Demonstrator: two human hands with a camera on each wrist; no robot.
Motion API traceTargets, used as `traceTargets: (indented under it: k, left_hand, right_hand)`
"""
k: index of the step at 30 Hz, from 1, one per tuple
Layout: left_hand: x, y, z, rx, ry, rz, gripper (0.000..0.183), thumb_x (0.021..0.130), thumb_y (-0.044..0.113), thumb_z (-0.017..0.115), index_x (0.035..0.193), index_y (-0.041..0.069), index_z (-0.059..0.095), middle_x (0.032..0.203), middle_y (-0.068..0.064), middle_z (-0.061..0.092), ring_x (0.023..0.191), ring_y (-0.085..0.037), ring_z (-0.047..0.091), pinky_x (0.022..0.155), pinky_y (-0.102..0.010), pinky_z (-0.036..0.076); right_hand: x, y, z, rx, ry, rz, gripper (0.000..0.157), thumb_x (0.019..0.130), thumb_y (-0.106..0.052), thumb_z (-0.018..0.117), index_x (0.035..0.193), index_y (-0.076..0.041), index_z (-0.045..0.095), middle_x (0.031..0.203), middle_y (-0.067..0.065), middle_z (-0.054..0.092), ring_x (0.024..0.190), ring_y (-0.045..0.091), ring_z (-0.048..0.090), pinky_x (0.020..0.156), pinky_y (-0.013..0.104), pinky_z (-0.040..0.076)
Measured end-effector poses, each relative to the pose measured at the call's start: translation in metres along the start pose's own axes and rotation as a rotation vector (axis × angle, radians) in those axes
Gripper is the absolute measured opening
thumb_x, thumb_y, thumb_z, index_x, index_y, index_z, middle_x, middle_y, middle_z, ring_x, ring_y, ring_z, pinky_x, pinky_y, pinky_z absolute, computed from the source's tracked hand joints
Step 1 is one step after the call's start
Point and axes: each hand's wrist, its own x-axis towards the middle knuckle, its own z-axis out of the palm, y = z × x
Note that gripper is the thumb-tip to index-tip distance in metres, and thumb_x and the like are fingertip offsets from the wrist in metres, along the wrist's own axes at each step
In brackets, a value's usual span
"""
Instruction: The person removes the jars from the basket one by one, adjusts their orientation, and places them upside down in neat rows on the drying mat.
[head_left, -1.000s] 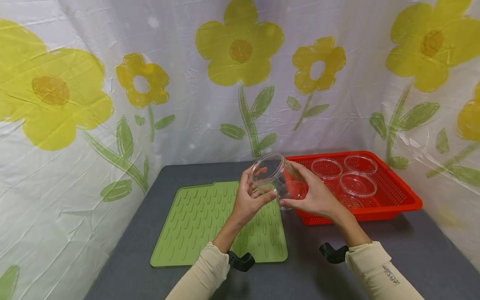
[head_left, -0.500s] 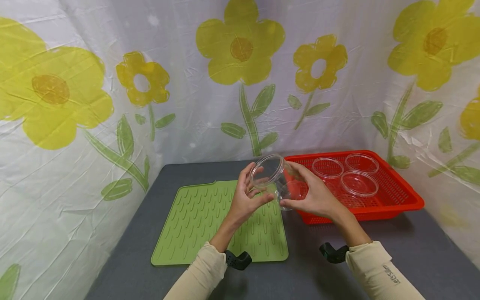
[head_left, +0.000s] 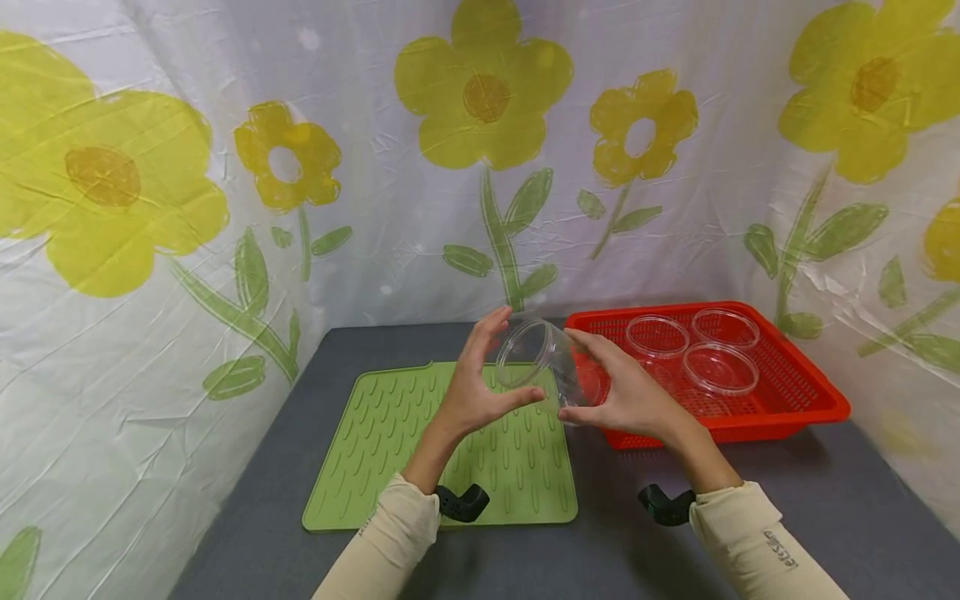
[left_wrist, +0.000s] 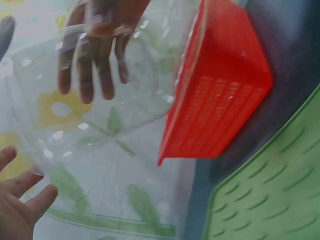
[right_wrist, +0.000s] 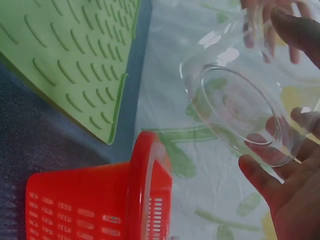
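Note:
A clear plastic jar (head_left: 558,367) is held in the air, tilted, with its round mouth turned to the left. My right hand (head_left: 626,387) grips it near the base, thumb on the near side and fingers on the far side; the right wrist view shows the clear jar (right_wrist: 235,105) with its round base. At the mouth end, my left hand (head_left: 480,383) is spread, its fingers extended upward and its thumb reaching toward the jar's lower side. Beneath the hands lies a green ribbed mat (head_left: 390,450).
A red perforated basket (head_left: 813,392) stands at the right, holding several clear round containers (head_left: 720,369). The dark grey table (head_left: 247,517) runs back to a hanging flower-print sheet (head_left: 375,275), which also rises along both sides.
My left hand has drawn away from the jar to the left, its fingers straightening. The jar has tilted slightly in my right hand, which stays almost in place.

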Motion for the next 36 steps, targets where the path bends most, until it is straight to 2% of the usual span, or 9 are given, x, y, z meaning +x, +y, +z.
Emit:
traceTargets:
  k: [4,8,11,16,23,29,33,36]
  left_hand:
    - [0.005,0.006,-0.011,0.109,-0.078,0.107,0.099,0.078,0.074,0.072,0.158,0.026,0.039,0.167,0.001,0.029,0.153,-0.024,0.032,0.115,-0.061,0.039]
    - [0.008,0.01,-0.018,0.204,-0.131,0.183,0.089,0.078,0.05,0.087,0.153,0.022,0.048,0.165,-0.001,0.034,0.151,-0.025,0.036,0.114,-0.059,0.042]
    - [0.008,0.013,-0.021,0.252,-0.162,0.177,0.085,0.075,0.036,0.092,0.15,0.025,0.053,0.163,0.001,0.039,0.149,-0.025,0.04,0.112,-0.056,0.045]
    - [0.004,0.015,-0.024,0.282,-0.197,0.127,0.079,0.077,0.039,0.09,0.147,0.027,0.056,0.158,0.003,0.046,0.144,-0.022,0.046,0.11,-0.052,0.048]
    - [0.002,0.012,-0.026,0.25,-0.196,0.13,0.072,0.078,0.037,0.09,0.143,0.025,0.06,0.147,0.001,0.055,0.137,-0.018,0.053,0.108,-0.045,0.05]
    - [-0.001,0.011,-0.028,0.239,-0.174,0.127,0.07,0.077,0.035,0.091,0.14,0.026,0.062,0.145,0.003,0.056,0.137,-0.018,0.051,0.11,-0.047,0.049]
    - [-0.003,0.011,-0.03,0.237,-0.144,0.143,0.07,0.077,0.033,0.091,0.14,0.024,0.062,0.146,0.0,0.055,0.137,-0.019,0.052,0.11,-0.048,0.049]
    - [-0.006,0.01,-0.031,0.228,-0.106,0.148,0.069,0.077,0.031,0.091,0.139,0.021,0.062,0.148,-0.002,0.054,0.136,-0.021,0.053,0.107,-0.048,0.051]
  right_hand:
    - [0.001,-0.003,0.001,-0.05,-0.031,-0.001,0.104,0.075,-0.037,0.092,0.159,-0.015,0.035,0.16,0.01,0.041,0.144,0.035,0.043,0.11,0.066,0.042]
    - [0.002,-0.006,0.002,-0.079,-0.057,-0.019,0.103,0.074,-0.037,0.092,0.158,-0.015,0.036,0.159,0.011,0.042,0.143,0.035,0.044,0.109,0.066,0.044]
    - [0.003,-0.01,0.003,-0.099,-0.074,-0.032,0.103,0.074,-0.035,0.093,0.158,-0.014,0.036,0.158,0.012,0.042,0.142,0.036,0.044,0.107,0.066,0.046]
    - [0.004,-0.014,0.004,-0.126,-0.093,-0.046,0.103,0.074,-0.036,0.092,0.158,-0.014,0.037,0.157,0.012,0.042,0.141,0.036,0.044,0.105,0.064,0.048]
    - [0.005,-0.017,0.005,-0.153,-0.1,-0.071,0.103,0.074,-0.036,0.092,0.157,-0.014,0.038,0.155,0.009,0.046,0.14,0.034,0.045,0.105,0.062,0.049]
    - [0.008,-0.019,0.007,-0.159,-0.092,-0.108,0.105,0.073,-0.033,0.093,0.158,-0.015,0.036,0.155,0.009,0.047,0.138,0.031,0.046,0.105,0.06,0.05]
    - [0.009,-0.02,0.007,-0.145,-0.081,-0.118,0.107,0.073,-0.033,0.093,0.159,-0.012,0.034,0.157,0.011,0.044,0.142,0.034,0.042,0.108,0.063,0.046]
    - [0.009,-0.021,0.006,-0.106,-0.075,-0.089,0.111,0.073,-0.036,0.093,0.161,-0.014,0.029,0.16,0.012,0.039,0.144,0.036,0.038,0.109,0.067,0.043]
